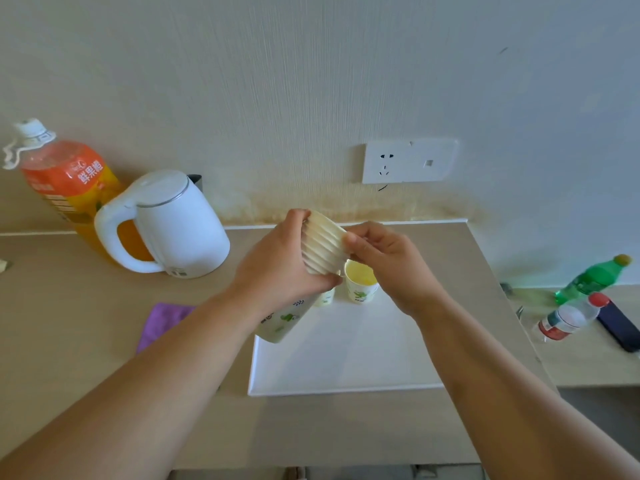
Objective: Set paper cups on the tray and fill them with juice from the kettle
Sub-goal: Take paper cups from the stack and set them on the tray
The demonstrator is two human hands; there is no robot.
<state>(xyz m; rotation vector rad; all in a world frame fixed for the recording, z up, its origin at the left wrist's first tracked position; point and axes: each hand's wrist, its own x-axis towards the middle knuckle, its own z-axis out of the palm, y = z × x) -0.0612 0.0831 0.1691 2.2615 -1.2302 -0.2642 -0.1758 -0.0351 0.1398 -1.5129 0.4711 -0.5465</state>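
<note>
The tray lies toward the right side of the worktop, its near half bare. Above it the left hand grips the stack of paper cups round its middle, fingers curled about it. The stack is tilted, rims up and to the right. The right hand pinches the outermost rim between thumb and fingers. The cups look tightly nested, so a pull might bring two off together. If the rim lets go suddenly, a hand could also drop onto the full cup just below, at the tray's far edge, and tip it. The second cup beside it is mostly hidden, and I cannot tell whether it holds juice. The cups are thin white paper with green prints and would likely crush easily. The white kettle, lid down, stands well to the left near the worktop's far edge, with a juice bottle behind it.
</note>
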